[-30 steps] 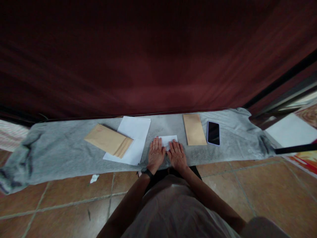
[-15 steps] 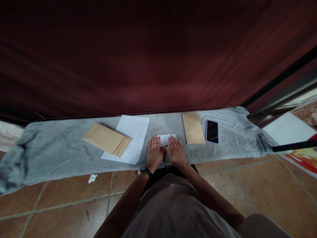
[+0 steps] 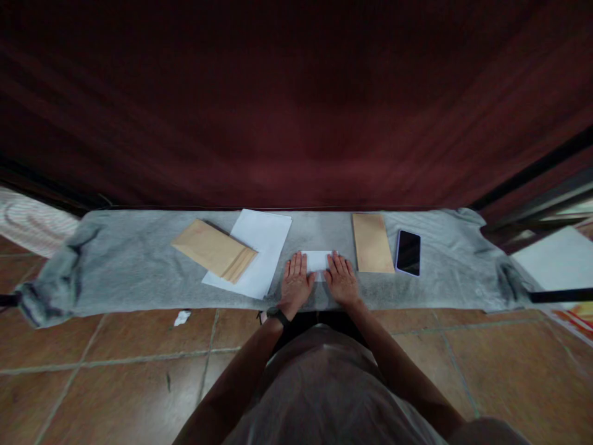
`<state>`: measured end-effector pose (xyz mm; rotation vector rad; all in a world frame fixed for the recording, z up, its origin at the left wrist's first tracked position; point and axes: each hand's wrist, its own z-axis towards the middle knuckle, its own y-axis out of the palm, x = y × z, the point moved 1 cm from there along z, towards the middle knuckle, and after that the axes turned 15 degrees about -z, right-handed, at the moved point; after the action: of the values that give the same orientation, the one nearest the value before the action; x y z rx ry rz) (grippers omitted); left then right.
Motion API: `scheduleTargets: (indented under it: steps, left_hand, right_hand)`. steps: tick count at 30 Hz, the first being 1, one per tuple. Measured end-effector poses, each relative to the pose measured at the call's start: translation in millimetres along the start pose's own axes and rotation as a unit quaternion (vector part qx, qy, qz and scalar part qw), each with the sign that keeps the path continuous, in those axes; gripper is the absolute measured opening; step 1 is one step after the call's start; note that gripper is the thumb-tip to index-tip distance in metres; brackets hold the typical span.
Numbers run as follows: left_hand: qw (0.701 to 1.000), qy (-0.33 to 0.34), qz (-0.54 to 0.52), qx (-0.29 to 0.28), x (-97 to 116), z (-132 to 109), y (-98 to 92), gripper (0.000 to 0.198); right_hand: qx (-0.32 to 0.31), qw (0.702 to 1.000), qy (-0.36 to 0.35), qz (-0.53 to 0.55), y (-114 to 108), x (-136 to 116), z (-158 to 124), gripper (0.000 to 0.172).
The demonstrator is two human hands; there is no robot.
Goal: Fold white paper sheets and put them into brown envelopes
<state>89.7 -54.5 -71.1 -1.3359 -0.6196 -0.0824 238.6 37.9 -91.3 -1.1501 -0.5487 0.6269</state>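
Note:
A small folded white paper (image 3: 317, 261) lies on the grey cloth in front of me. My left hand (image 3: 296, 283) rests flat over its left end, fingers stretched out. Over the right end lies my right hand (image 3: 341, 279), also flat with its fingers extended. Between the two hands the middle of the paper shows; its ends are hidden under my fingers. To the left, a stack of brown envelopes (image 3: 213, 247) sits partly on white paper sheets (image 3: 271, 238). Right of my hands lies a single brown envelope (image 3: 373, 243).
A phone (image 3: 408, 253) lies right of the single envelope. Grey cloth (image 3: 134, 266) covers the long narrow surface, with a dark red curtain-like sheet (image 3: 296, 136) behind it. A white scrap (image 3: 182, 317) is on the tiled floor (image 3: 139, 389). A white board or sheet (image 3: 556, 259) stands far right.
My hands have slid apart, and more of the folded paper shows between them. The whole view has shifted slightly; the envelopes, sheets and phone keep their places on the cloth.

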Motion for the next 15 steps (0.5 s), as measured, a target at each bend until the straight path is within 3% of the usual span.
scheduleTargets:
  steps: [6, 10, 15]
  left_hand:
    - [0.999, -0.012, 0.037, 0.019, -11.7, -13.8, -4.2, 0.059]
    - [0.998, -0.011, 0.034, 0.048, -5.1, -22.9, -8.6, 0.057]
    - [0.994, 0.105, 0.011, -0.005, 19.9, -37.3, -2.0, 0.056]
  right_hand:
    - [0.005, 1.000, 0.004, -0.002, 1.5, -1.4, -0.7, 0.056]
    - [-0.004, 1.000, 0.002, -0.014, -0.7, -1.2, -0.1, 0.056]
    - [-0.012, 1.000, -0.001, -0.013, -2.7, -0.8, 0.1, 0.056]
